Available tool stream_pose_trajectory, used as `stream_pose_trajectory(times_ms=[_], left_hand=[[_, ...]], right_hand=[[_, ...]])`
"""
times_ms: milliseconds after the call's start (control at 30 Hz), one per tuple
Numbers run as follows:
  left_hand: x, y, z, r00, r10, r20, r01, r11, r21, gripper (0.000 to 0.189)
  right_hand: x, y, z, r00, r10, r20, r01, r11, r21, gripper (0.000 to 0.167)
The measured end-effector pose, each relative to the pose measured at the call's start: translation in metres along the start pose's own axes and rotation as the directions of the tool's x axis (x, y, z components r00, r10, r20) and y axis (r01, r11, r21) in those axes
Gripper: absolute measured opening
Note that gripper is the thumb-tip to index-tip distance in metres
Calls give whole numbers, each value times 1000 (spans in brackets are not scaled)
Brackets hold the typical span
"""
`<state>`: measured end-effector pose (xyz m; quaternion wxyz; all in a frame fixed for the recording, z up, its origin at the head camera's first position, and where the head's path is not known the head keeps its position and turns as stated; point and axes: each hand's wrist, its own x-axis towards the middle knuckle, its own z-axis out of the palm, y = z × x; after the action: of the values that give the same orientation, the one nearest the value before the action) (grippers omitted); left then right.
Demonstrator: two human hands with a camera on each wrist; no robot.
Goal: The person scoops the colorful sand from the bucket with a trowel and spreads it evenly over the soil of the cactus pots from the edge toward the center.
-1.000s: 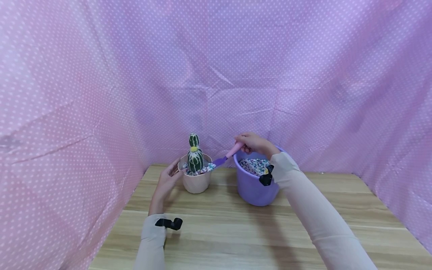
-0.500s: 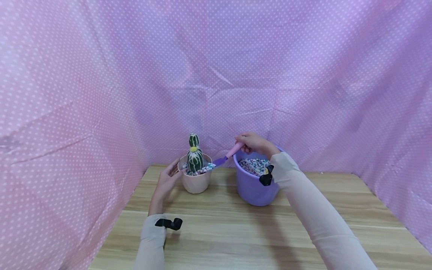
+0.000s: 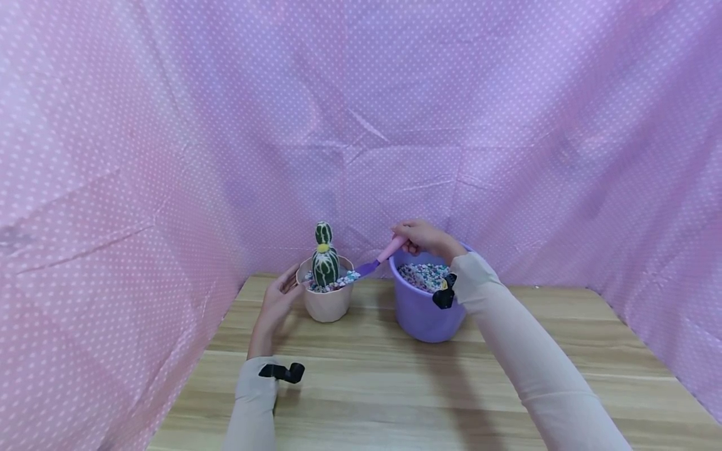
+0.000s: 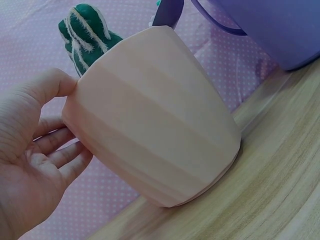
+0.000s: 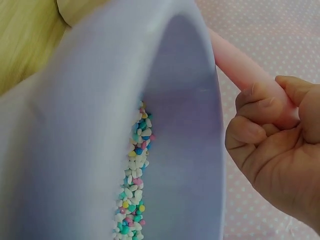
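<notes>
A pale pink flowerpot [image 3: 328,307] stands on the wooden table, holding a green cactus [image 3: 325,266] with white fuzzy lines and a yellow flower. Colourful pebbles surround the cactus base. My left hand [image 4: 40,135] holds the pot's left side, thumb at the rim and fingers against the wall. Above the bucket's left rim, my right hand [image 3: 420,238] grips the pink handle [image 5: 245,67] of a small trowel. Its purple blade [image 3: 367,270] slopes down to the pot's right rim, with pebbles at its tip. In the right wrist view the bucket hides the blade.
A purple bucket [image 3: 425,319] with multicoloured pebbles [image 5: 134,195] inside stands right of the pot, partly under the right forearm. Pink dotted cloth [image 3: 361,125] hangs at the back and both sides. The wooden table [image 3: 361,388] extends toward the front.
</notes>
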<state>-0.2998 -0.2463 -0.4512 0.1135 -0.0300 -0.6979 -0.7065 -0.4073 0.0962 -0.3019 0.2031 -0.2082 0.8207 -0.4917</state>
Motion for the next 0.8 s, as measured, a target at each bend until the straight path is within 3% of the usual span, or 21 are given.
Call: stream_pose_trajectory(times_ms=[533,800], left_hand=[[0,3,-2,1000,13,-2,-12,998,67,57],[-1,3,-2,1000,5,-1,-5,993,117,56]], right_hand=[[-1,-9,4,1000,-29,3,29,998,-58,34],[-3,-10,4,1000,-5,1,5,998,-67,35]])
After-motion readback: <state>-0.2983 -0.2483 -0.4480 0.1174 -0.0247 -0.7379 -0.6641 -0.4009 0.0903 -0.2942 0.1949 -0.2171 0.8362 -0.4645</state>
